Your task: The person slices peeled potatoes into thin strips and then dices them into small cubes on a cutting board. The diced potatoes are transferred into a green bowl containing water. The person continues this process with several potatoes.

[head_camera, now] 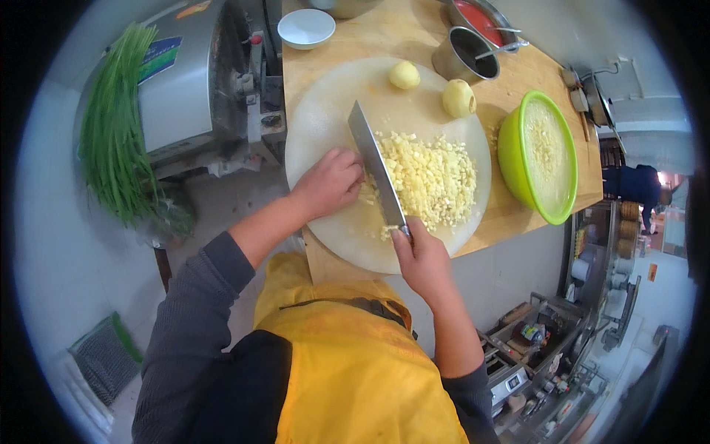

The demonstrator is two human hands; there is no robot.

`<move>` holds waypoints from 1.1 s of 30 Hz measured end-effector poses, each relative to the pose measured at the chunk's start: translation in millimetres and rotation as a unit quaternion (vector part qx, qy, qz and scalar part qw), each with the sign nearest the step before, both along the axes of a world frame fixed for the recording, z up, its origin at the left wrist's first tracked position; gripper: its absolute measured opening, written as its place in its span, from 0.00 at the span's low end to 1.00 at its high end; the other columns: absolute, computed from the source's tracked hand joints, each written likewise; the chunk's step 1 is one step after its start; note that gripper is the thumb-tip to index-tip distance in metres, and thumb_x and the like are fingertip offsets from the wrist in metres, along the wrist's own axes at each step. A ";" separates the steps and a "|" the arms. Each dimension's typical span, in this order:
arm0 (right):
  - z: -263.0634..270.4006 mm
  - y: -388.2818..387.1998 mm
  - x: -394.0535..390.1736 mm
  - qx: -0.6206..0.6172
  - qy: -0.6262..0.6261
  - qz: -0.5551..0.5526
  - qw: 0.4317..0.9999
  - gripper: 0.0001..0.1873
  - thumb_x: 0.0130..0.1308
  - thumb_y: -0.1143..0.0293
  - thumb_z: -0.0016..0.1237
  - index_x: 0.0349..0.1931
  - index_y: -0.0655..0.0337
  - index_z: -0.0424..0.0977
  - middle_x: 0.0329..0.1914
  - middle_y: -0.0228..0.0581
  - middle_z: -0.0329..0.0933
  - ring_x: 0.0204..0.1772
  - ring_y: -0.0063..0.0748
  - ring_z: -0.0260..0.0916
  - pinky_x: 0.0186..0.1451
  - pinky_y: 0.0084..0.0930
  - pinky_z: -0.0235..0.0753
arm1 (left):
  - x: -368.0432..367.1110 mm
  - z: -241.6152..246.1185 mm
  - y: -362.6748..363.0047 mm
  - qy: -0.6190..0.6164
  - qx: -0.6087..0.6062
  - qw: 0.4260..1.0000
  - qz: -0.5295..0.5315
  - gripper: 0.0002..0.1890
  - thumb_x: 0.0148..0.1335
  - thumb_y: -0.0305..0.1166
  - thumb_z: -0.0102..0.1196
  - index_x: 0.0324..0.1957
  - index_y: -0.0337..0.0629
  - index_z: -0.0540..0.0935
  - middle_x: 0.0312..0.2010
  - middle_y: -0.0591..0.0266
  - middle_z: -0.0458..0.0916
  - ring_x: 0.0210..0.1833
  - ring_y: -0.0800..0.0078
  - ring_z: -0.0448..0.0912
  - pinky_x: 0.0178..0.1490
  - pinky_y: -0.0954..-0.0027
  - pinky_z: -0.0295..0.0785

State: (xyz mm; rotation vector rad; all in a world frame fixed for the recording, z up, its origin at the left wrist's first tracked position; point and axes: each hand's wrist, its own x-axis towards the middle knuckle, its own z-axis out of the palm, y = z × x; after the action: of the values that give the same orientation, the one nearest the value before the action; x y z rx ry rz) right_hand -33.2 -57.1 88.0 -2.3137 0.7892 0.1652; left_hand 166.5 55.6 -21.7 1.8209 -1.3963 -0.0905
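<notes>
My right hand (424,258) grips the handle of a cleaver (377,161), whose broad blade slants up and left over a round white cutting board (333,100). Left of the blade, my left hand (333,180) has its fingers curled down on pale potato strips (369,191), close against the steel. The fingertips are partly hidden by the blade and the knuckles. A heap of diced potato (430,177) spreads over the board to the right of the cleaver. Toward the far edge sit two peeled potatoes (404,75), one with a dark hollow in its side.
A green bowl (507,147) of diced potato in cloudy liquid stands on the wooden table (477,238). Behind are a steel pot (452,58) with dark contents, a red sauce pan (477,16) and a white lid (306,29). Chives (113,133) drape over a machine (177,105). Another person (635,183) stands far right.
</notes>
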 end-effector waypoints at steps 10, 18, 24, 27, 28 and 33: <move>0.0 3.6 -1.0 -0.003 0.001 0.013 1.000 0.14 0.73 0.61 0.49 0.46 0.63 0.70 0.26 0.56 0.78 0.33 0.64 0.76 0.34 0.55 0.73 | 4.0 -0.3 4.4 -0.003 -0.019 1.000 -0.002 0.08 0.52 0.24 0.62 0.35 0.37 0.80 0.45 0.54 0.78 0.53 0.51 0.76 0.58 0.57 0.74; 1.9 4.7 -1.9 0.002 -0.038 0.045 0.998 0.14 0.73 0.60 0.50 0.45 0.62 0.69 0.26 0.52 0.79 0.34 0.62 0.77 0.34 0.51 0.72 | 5.8 0.7 10.0 -0.002 -0.010 1.000 -0.012 0.06 0.55 0.26 0.61 0.35 0.38 0.81 0.45 0.55 0.79 0.53 0.53 0.76 0.58 0.58 0.75; 3.2 5.7 4.5 0.027 -0.001 0.023 0.999 0.13 0.73 0.61 0.50 0.42 0.63 0.69 0.27 0.54 0.79 0.34 0.64 0.77 0.36 0.55 0.73 | 4.6 3.2 16.1 0.004 0.013 1.000 -0.005 0.07 0.55 0.27 0.61 0.36 0.38 0.80 0.46 0.56 0.79 0.54 0.52 0.76 0.57 0.58 0.75; 3.8 5.9 6.6 0.015 -0.007 0.026 1.000 0.14 0.73 0.61 0.50 0.40 0.64 0.68 0.26 0.55 0.78 0.34 0.64 0.76 0.36 0.54 0.73 | 5.6 2.5 15.1 -0.012 0.010 1.000 -0.011 0.07 0.56 0.27 0.61 0.37 0.38 0.80 0.47 0.56 0.79 0.54 0.52 0.75 0.57 0.58 0.75; 5.3 5.1 5.3 0.013 -0.002 0.025 1.000 0.14 0.73 0.61 0.50 0.40 0.64 0.68 0.27 0.56 0.78 0.34 0.65 0.76 0.36 0.54 0.73 | 6.1 2.6 16.2 -0.010 0.011 1.000 -0.009 0.07 0.56 0.27 0.61 0.37 0.38 0.80 0.47 0.56 0.79 0.54 0.53 0.76 0.57 0.58 0.75; 4.6 7.7 1.8 0.027 0.011 0.013 0.999 0.14 0.73 0.61 0.51 0.39 0.63 0.68 0.25 0.55 0.77 0.33 0.65 0.76 0.35 0.53 0.73 | 6.4 2.9 21.1 0.016 0.018 1.000 0.002 0.07 0.57 0.27 0.61 0.37 0.38 0.81 0.47 0.56 0.79 0.54 0.53 0.76 0.57 0.58 0.75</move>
State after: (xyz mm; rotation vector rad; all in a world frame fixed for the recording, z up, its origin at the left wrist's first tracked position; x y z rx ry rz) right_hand -31.3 -49.4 92.6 -2.2762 0.7559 0.2212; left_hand 172.9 76.7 -18.8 1.8443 -1.3762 -0.1435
